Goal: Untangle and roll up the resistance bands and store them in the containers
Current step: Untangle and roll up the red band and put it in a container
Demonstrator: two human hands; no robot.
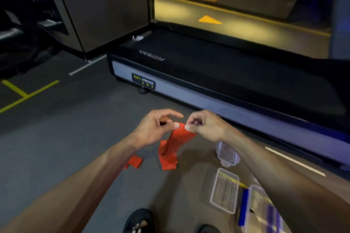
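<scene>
Both hands, left [157,128] and right [203,127], pinch the orange band [173,147] by its top edge (tail dangling); loose thumbs could let it slip and retangle.

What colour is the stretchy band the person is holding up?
Orange-red. The band shows best in the head view, pinched at its top by both hands.

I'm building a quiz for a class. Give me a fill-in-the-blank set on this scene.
1. Both hands, left and right, pinch the top of a ____ band.
2. The band's lower end rests on the ____.
3. The clear container on the floor is ____.
4. A ____ strip lies beside that container.

Answers: red; floor; empty; blue
</scene>
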